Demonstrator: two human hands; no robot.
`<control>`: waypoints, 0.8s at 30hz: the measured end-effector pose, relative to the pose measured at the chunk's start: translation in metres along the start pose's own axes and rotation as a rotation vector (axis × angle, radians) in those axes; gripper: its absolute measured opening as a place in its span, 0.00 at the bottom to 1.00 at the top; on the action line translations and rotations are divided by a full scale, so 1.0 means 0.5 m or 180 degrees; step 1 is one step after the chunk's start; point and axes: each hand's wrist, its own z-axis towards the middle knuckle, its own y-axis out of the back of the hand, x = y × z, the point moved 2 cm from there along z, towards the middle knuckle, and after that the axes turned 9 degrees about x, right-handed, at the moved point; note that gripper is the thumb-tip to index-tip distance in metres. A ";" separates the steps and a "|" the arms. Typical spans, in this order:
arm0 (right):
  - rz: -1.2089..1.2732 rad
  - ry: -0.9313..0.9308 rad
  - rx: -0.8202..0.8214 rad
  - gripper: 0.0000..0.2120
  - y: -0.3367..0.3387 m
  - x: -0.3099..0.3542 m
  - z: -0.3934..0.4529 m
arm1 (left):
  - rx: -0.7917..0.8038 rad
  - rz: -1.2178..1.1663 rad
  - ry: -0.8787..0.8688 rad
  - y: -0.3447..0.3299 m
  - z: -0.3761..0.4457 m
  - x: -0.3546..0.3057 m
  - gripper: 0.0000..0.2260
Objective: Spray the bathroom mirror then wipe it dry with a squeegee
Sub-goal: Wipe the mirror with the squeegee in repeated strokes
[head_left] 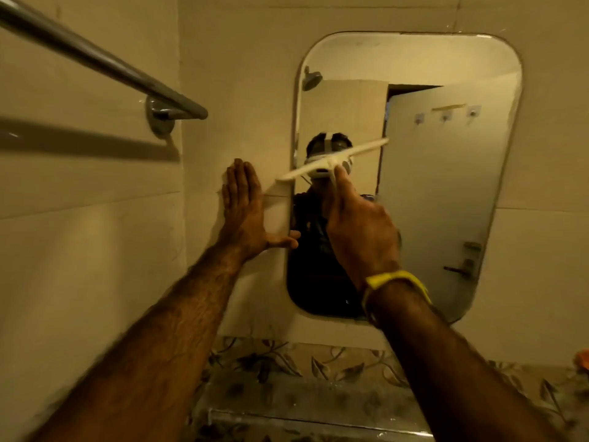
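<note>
Beige tiled bathroom wall [95, 250], rounded mirror [446, 186] on it, right hand [360, 231] grip closed around white squeegee [331, 161] at the mirror's left part, left hand [245, 212] spread flat on the wall beside the mirror edge.

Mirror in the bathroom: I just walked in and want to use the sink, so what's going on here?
A person is wiping the mirror with a white squeegee. Their right hand, a yellow band on its wrist, holds the squeegee's handle, with the blade tilted across the glass's left part. The left hand lies flat and open on the tiled wall beside the mirror, thumb at its edge. No spray bottle is in view. Whether the glass is wet cannot be told.
</note>
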 end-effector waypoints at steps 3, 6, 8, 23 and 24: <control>-0.0101 0.0009 -0.0034 0.26 0.029 0.016 0.047 | -0.0020 0.0140 0.0187 0.001 0.002 -0.024 0.73; -0.0004 0.0040 0.0367 0.26 0.018 -0.019 -0.018 | -0.0036 -0.0097 0.0078 0.004 0.007 -0.055 0.73; -0.0043 0.0014 0.0487 0.25 0.013 -0.053 -0.087 | 0.0025 0.0092 -0.0197 -0.001 0.012 -0.065 0.73; 0.0269 -0.0530 -0.0113 0.24 0.005 -0.113 -0.137 | -0.0524 0.0303 -0.0376 -0.069 0.026 -0.056 0.54; 0.0279 -0.0504 -0.0194 0.24 0.004 -0.117 -0.133 | -0.0530 0.0310 -0.0376 -0.070 0.027 -0.055 0.54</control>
